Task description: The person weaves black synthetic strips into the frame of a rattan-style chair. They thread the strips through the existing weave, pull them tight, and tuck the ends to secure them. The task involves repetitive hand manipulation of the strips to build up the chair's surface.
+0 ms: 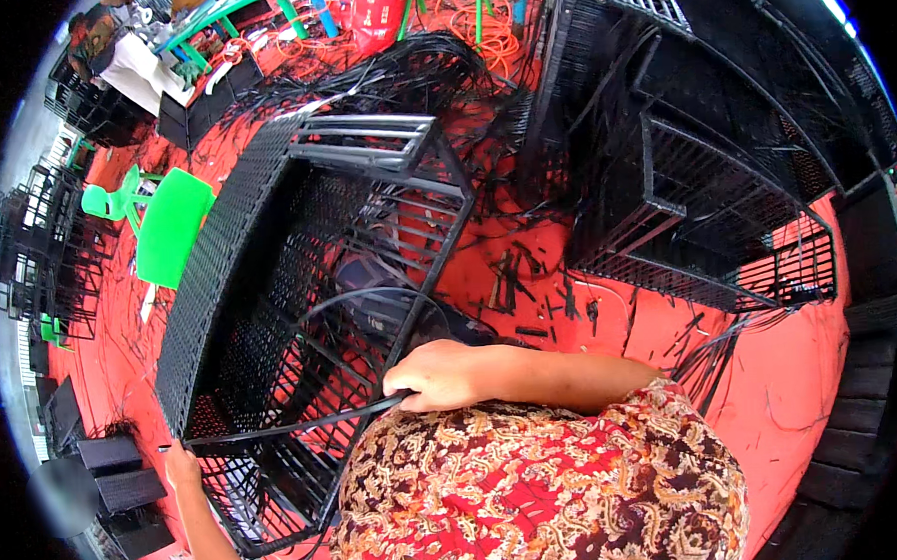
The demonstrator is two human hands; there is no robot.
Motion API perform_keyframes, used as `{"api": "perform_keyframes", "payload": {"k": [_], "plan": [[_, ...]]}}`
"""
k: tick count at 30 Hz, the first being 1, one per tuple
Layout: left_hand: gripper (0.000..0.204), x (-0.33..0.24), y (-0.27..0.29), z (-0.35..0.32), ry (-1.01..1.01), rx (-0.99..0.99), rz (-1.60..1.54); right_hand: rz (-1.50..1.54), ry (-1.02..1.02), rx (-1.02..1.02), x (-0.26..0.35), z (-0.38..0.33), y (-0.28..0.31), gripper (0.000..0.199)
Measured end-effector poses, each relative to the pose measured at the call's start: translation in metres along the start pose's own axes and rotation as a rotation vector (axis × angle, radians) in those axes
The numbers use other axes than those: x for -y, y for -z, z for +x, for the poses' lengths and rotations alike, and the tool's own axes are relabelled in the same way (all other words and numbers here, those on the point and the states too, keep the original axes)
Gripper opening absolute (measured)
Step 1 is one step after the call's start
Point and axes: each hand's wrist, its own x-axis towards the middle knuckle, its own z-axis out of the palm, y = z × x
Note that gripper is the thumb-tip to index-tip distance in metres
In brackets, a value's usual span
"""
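Observation:
A black woven wicker furniture frame (232, 249) lies tilted before me, its woven side to the left and open slats to the right. A flat black wicker strip (305, 423) runs across its near part between my hands. My right hand (438, 376) is closed round the strip's right end, close to my body. At the frame's near left corner, my left hand (182, 466) pinches the strip's other end; a short dark tip pokes out past the fingers. The frame's edge partly hides those fingers.
More black wicker frames (706, 209) stand stacked on the right. A heap of loose black strips (389, 72) lies beyond my frame. Black offcuts (514, 282) litter the red floor (773, 386). A green plastic chair (171, 227) stands to the left, and a red bag (375, 18) at the back.

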Motion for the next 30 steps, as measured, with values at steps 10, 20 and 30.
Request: {"api": "perform_keyframes", "payload": {"k": [10,20,30], "plan": [[0.060,-0.024,0.095,-0.064,0.293,0.454,-0.567,-0.147,-0.108,-0.128,-0.047,-0.009,-0.016,0.023],[0.065,-0.024,0.060,-0.115,0.121,0.198,-0.741,0.001,-0.270,-0.059,-0.004,-0.005,-0.003,0.021],[0.045,0.010,0.029,-0.075,0.706,0.238,-1.266,-0.377,-0.311,0.101,0.023,0.022,0.021,0.019]]}}
